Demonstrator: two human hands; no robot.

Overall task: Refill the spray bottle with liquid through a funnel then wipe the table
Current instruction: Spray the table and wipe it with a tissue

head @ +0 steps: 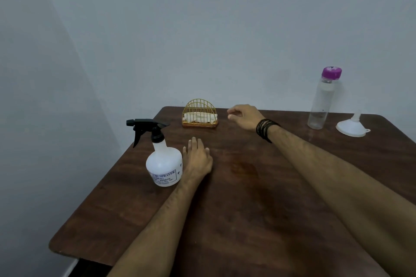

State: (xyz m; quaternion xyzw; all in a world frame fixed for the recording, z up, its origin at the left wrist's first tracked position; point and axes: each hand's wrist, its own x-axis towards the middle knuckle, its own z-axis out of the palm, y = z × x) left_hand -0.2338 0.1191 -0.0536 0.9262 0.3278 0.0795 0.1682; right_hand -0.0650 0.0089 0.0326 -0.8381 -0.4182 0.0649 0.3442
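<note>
On the near half of the wooden table (247,220) two bare forearms reach forward and nothing else lies there. Toward the left edge the left hand (198,159) rests flat, fingers straight and holding nothing, just beside the spray bottle (163,164), perhaps brushing its wall; I cannot tell whether they touch. The bottle stands upright with its black trigger head (147,127) on, and the white body shows no liquid level that can be read.

Farther back, near the far edge, the right hand (244,117), with a dark band at the wrist, hovers with fingers loosely curled around nothing, close to the gold wire holder (200,110), in which a folded pale cloth (200,117) sits. At the far right corner a clear bottle (320,105) with a purple cap (331,73) stands closed, and beside it the white funnel (351,127) rests mouth down, spout up.

Judged from this layout, the refill looks not yet begun: the sprayer head is on, the funnel is well apart from the spray bottle, and the supply bottle is capped. A faint darker patch marks the table's middle. Unscrewing, funnelling, pouring, closing and wiping all appear to remain, though the right hand's nearness to the cloth leaves the order uncertain.
</note>
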